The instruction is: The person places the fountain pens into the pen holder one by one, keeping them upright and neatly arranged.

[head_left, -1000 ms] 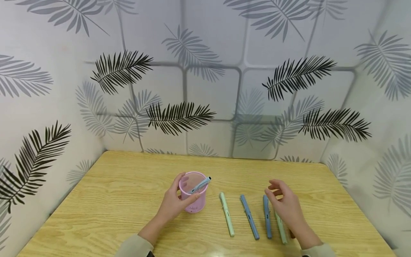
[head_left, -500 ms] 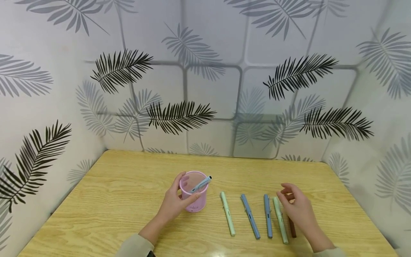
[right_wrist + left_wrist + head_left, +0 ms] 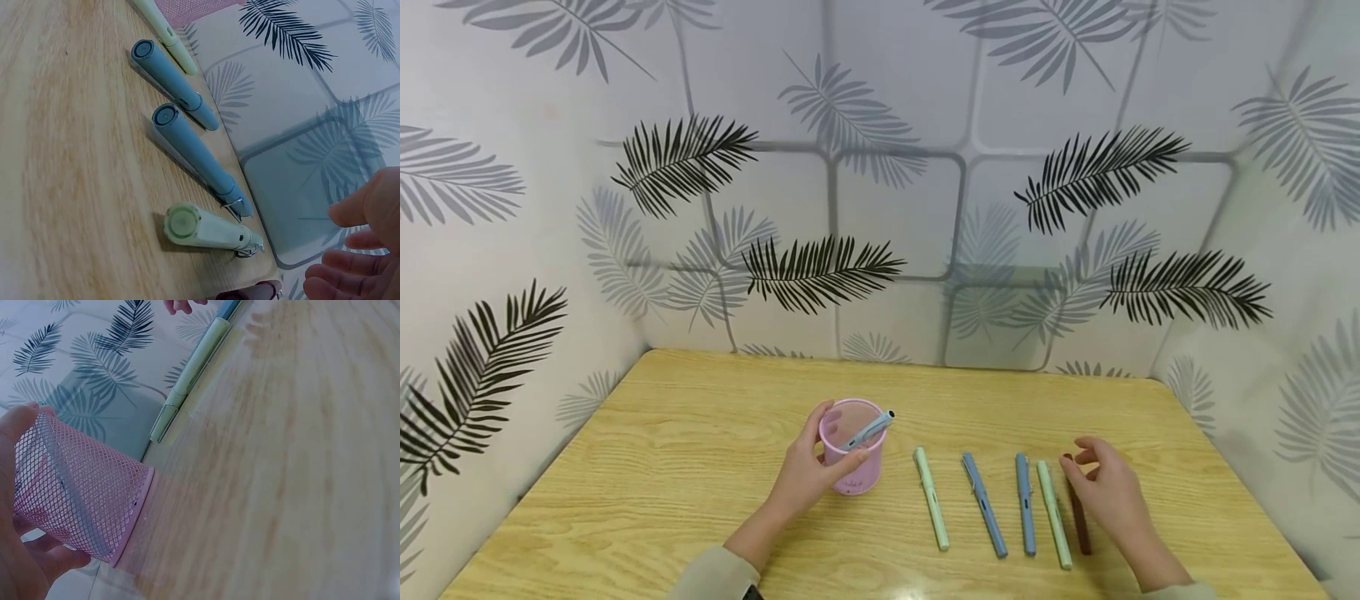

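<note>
My left hand (image 3: 805,473) grips a pink mesh pen cup (image 3: 859,479) round its side, and the cup stands upright on the table. A light blue pen (image 3: 868,431) leans inside it, one end poking past the rim. Over at the right, my right hand (image 3: 1111,496) hovers at the upper end of a dark brown pen (image 3: 1079,523), covering part of it. In the right wrist view, thumb and loosely bent fingers (image 3: 350,272) stand apart with nothing between them. Just left of the brown pen lies a light green pen (image 3: 1055,515).
Two blue pens, one nearer the green pen (image 3: 1026,508) and one further left (image 3: 984,507), lie on the wooden table (image 3: 700,433). Another light green pen (image 3: 931,500) lies closest to the cup. A leaf-patterned wall (image 3: 895,325) closes off the back.
My right hand has moved rightward, off the blue and green pens to the brown pen's upper end, and slightly lower in the view. The left hand and cup have kept their place.
</note>
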`<action>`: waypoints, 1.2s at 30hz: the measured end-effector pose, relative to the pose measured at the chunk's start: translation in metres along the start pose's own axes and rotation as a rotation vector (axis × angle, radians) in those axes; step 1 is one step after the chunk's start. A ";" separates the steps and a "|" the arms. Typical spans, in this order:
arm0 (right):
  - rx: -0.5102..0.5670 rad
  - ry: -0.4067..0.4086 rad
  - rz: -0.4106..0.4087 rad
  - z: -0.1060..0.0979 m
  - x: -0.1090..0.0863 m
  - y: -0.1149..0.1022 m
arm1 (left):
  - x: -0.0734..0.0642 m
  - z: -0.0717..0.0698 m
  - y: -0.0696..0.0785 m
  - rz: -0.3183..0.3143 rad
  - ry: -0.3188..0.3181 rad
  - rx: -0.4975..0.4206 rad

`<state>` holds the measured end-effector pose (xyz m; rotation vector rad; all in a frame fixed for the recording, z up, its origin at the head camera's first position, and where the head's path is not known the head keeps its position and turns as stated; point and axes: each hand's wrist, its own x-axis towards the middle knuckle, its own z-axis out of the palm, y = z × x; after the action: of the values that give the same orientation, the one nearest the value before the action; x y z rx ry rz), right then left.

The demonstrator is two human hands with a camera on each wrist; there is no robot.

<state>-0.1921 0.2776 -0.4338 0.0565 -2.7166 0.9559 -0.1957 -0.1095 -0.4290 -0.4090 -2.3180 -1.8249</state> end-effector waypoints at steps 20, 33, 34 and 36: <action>-0.144 -0.164 0.066 0.006 0.000 0.020 | 0.000 0.001 -0.001 -0.001 0.006 -0.005; -0.169 -0.198 0.091 0.008 -0.001 0.020 | 0.001 0.001 -0.005 -0.001 0.003 -0.001; -0.167 -0.201 0.093 0.009 -0.001 0.020 | 0.001 0.001 -0.005 -0.002 0.002 -0.001; -0.160 -0.204 0.091 0.010 -0.001 0.020 | 0.001 0.001 -0.005 -0.001 0.003 -0.001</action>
<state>-0.1959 0.2872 -0.4534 -0.0001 -2.9974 0.7919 -0.1983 -0.1097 -0.4340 -0.4052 -2.3151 -1.8260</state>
